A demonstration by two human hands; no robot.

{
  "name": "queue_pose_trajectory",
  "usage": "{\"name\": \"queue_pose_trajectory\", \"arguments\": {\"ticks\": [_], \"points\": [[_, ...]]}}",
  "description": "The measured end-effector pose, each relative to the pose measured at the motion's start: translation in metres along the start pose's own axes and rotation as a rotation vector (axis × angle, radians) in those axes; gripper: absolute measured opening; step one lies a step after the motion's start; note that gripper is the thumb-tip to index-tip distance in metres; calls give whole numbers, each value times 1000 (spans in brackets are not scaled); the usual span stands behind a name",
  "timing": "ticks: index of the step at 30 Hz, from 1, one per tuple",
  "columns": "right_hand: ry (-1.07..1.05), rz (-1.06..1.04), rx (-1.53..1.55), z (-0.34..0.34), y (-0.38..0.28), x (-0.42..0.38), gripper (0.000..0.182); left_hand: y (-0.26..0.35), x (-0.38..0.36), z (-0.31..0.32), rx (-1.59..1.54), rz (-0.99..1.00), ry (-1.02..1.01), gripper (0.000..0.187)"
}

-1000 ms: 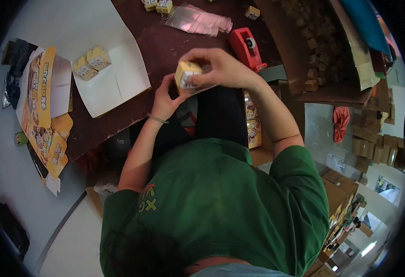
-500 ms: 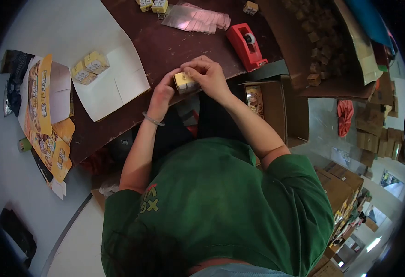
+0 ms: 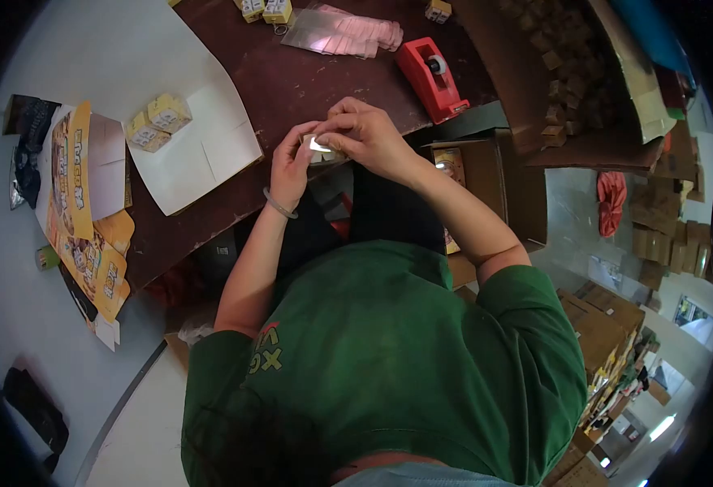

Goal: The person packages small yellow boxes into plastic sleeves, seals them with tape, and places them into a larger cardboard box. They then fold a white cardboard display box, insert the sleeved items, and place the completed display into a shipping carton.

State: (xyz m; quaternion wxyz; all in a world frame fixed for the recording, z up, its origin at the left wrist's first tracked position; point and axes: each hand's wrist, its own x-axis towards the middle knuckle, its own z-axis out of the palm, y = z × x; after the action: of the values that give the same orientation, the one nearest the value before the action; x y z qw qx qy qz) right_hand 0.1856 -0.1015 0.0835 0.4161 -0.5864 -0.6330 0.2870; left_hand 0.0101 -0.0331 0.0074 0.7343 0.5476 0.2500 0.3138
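Note:
My left hand (image 3: pixel 290 166) grips the left side of a small yellow-and-white box (image 3: pixel 325 154) near the table's front edge. Across its top, the thumb and fingers of my right hand (image 3: pixel 370 138) close in a pinch on the box. A bright glare lies on the box's upper face, and my fingers hide much of it. Similar small boxes (image 3: pixel 159 122) sit together on an opened white carton (image 3: pixel 210 158) to the left.
Beyond my hands lies a clear bag of pink strips (image 3: pixel 344 32), with a red tape dispenser (image 3: pixel 434 79) to its right. More small boxes (image 3: pixel 277 10) stand at the far edge. A large cardboard box (image 3: pixel 608 154) of small brown cubes is at right; printed yellow packaging (image 3: pixel 72 183) is at left.
The small box has been turned in my hands, so its yellow top now shows a bright glare. My right hand has shifted slightly, its fingers lower over the box.

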Motion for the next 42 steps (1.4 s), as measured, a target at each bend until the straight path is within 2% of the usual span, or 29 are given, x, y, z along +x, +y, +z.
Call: {"name": "queue_pose_trajectory", "arguments": {"ticks": [3, 6, 7, 9, 12, 14, 15, 17, 19, 20, 23, 24, 26, 27, 28, 30, 32, 33, 36, 37, 39, 40, 42], "points": [[17, 22, -8, 1, 1, 2, 16, -3, -5, 5, -397, -60, 40, 47], [-22, 156, 168, -1, -6, 4, 14, -2, -13, 2, 71, 169, -123, 58], [-27, 165, 186, 2, -4, 4, 14, 3, -15, 2, 298, 104, -94, 63], [-35, 172, 216, 3, 8, 13, 16, 8, -10, 4, 312, 115, -68, 61], [-267, 516, 442, -5, 19, 23, 22, 5, -14, 8, 431, 154, -34, 59], [-136, 413, 188, -5, 8, 13, 28, 7, -14, 17, 509, 233, 35, 59], [29, 311, -40, 3, 8, 4, 37, 1, -14, 28, 553, 290, 163, 61], [237, 196, -256, 18, -17, -15, 46, -8, -15, 48, 597, 355, 355, 70], [296, 177, -430, 32, -28, -25, 60, -3, -17, 77, 257, 235, 347, 71], [263, 135, -440, 26, -23, -27, 60, -2, -19, 81, 374, 326, 272, 64], [117, -32, -414, -6, 3, -20, 66, -5, -7, 39, 136, 131, 109, 53], [95, -97, -350, -14, 13, -17, 65, 9, 4, 39, 119, 35, 139, 57], [43, -235, -223, -22, 25, -11, 63, 16, 36, 44, 239, 139, 5, 64], [45, -182, -190, -27, 24, -11, 59, 18, 50, 43, 130, 57, -72, 67], [98, -201, -267, -37, 22, -13, 59, 23, 62, 41, 23, -21, -147, 71], [201, -243, -422, -64, 19, -26, 59, 34, 76, 34, 124, -131, -253, 69], [532, -4, -490, -96, 39, -52, 42, 34, 81, 29, 284, -188, -313, 67], [659, 199, -401, -110, 54, -62, 28, 31, 82, 32, 313, -142, -303, 52], [464, 465, 8, -136, 88, -78, 25, 17, 95, 62, 369, -24, -338, 40], [418, 470, 114, -139, 89, -76, 24, 11, 99, 81, 333, -2, -311, 32], [323, 469, 321, -145, 93, -74, 22, -7, 107, 107, 267, 100, -346, 32], [339, 458, 315, -146, 94, -73, 21, -7, 109, 116, 290, 197, -410, 33], [365, 440, 305, -144, 97, -73, 19, -9, 116, 120, 263, 151, -441, 34]]}}
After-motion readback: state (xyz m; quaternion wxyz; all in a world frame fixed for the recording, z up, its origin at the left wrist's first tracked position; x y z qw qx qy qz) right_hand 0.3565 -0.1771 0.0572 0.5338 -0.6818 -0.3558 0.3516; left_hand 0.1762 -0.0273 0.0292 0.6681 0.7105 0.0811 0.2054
